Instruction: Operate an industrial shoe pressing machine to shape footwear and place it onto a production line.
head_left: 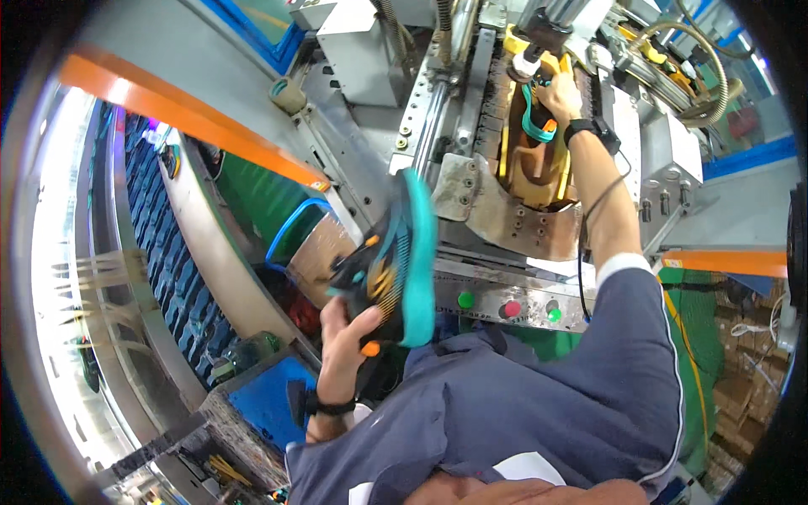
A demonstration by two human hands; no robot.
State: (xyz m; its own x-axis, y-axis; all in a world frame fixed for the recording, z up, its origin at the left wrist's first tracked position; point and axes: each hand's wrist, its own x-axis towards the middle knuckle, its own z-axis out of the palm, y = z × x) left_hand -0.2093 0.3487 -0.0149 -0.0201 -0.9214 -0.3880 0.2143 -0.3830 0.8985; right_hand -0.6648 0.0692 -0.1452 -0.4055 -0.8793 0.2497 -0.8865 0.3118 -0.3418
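My left hand [347, 345] grips a sneaker [394, 261] by its dark upper. The shoe is black with orange details, and its thick teal sole faces right; motion smears it slightly. Up at the machine, my right hand [562, 94] is closed at a second sneaker [536, 114] with a teal sole. That shoe sits in the yellow-sided cradle [530, 181] of the press, right by a white round pad [525, 66] under a dark shaft. My right fingers are partly hidden, but they rest on the shoe's upper.
Green and red push buttons [511, 309] line the machine's front panel. At left runs a dark ridged conveyor [172, 252] behind a metal rail. An orange beam [194, 122] crosses the upper left. A blue-topped box [268, 396] stands near my left wrist, and a black cable [582, 227] hangs by my right forearm.
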